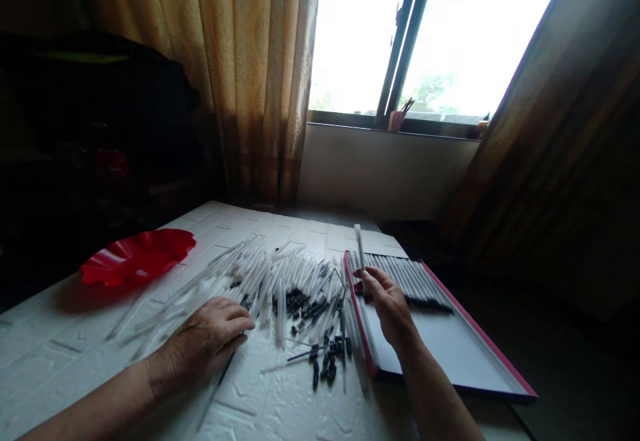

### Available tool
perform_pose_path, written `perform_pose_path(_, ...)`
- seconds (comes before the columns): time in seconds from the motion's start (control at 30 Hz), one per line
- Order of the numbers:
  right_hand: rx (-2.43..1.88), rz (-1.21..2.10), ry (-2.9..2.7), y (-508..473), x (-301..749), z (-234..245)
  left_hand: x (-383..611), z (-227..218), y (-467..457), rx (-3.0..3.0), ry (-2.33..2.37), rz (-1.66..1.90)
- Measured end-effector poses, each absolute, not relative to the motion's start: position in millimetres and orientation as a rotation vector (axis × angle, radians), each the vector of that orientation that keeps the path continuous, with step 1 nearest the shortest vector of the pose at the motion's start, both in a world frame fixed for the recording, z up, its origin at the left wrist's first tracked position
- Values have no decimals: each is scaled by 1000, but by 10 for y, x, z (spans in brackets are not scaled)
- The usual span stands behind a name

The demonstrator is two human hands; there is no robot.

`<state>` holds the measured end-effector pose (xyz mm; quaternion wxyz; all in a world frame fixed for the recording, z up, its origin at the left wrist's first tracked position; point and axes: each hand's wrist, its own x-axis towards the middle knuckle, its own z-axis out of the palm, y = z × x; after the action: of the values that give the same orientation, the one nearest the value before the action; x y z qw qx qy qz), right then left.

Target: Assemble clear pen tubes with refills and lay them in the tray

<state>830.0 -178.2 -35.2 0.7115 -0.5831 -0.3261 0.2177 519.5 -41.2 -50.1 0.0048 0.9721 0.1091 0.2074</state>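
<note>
In my right hand [387,297] a clear pen [359,247] stands nearly upright, pinched between thumb and fingers over the left side of a shallow white tray [450,354]. A row of similar clear pens [400,274] with black ends lies along the tray's far part. My left hand [215,331] is low over the table with its fingers closed. A thin dark pen refill [227,367] runs out below its fingertips; the grip itself is partly hidden. Between the hands lie a heap of clear pen barrels [250,264] and several black caps [327,364].
On the left of the white brick-patterned table [280,407] sits a red wavy-edged dish [140,257]. The tray's pink-edged wall [480,327] borders the right side. Behind are a curtain [250,61] and a window, with a pink cup [397,121] on its sill.
</note>
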Motion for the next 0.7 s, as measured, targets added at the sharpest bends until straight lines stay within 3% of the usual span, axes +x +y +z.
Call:
perform_pose_path(0.37, -1304, 438, -711, -1792, 8272, -468, 5220, -609, -722, 3003, 414, 611)
perform_pose_path(0.7, -1688, 503, -804, -2270, 8652, -310, 5024, -846, -586, 2714, 458, 1088)
